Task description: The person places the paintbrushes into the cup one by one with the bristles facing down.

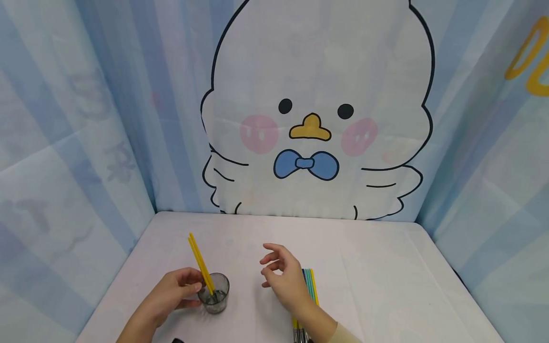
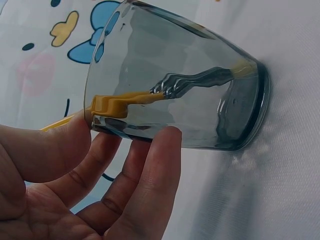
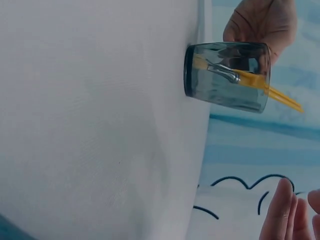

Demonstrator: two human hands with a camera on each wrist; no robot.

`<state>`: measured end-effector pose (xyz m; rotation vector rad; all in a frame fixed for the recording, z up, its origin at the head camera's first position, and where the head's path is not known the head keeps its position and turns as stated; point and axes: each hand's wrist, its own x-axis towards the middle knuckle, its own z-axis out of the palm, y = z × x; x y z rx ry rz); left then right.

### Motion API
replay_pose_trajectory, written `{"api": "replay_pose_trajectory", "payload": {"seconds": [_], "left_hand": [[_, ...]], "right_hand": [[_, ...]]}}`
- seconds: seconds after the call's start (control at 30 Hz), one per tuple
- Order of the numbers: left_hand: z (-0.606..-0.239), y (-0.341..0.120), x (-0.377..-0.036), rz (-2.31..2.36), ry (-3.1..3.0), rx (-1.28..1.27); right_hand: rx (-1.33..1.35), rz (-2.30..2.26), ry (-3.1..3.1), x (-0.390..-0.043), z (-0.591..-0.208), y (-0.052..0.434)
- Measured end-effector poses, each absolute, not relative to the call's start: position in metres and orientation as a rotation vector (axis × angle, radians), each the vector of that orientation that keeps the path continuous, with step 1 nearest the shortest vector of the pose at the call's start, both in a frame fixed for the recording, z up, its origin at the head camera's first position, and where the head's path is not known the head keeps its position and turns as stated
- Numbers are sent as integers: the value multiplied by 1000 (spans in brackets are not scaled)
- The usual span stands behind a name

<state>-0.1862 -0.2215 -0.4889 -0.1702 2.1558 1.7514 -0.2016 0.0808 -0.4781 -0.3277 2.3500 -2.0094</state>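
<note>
A smoky grey drinking glass [image 1: 218,305] stands upright on the table, with two yellow-handled paintbrushes [image 1: 201,262] leaning in it, bristles down. Through its wall the brushes' metal ferrules [image 2: 195,80] show. My left hand [image 1: 171,290] grips the glass's left side near the rim, the thumb [image 2: 65,150] close by the handles. Off to the right, my right hand [image 1: 285,281] hovers with loosely bent fingers and holds nothing. Beneath its wrist lies a row of several paintbrushes [image 1: 309,281] with blue, teal and yellow handles, partly hidden by the forearm.
A white cloth covers the table [image 1: 377,276]. Behind it hangs a curtain [image 1: 317,71] printed with a cartoon bird, and striped curtains [image 1: 51,143] close off both sides. A small dark object [image 1: 177,340] pokes in at the bottom edge, left of the middle.
</note>
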Motion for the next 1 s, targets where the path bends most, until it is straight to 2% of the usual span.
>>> {"api": "replay_pose_trajectory", "payload": {"seconds": [1.0], "left_hand": [[-487,-221,-184,1750,2152,-156]], "right_hand": [[-115,-1875,2428,-195,-487,151]]}}
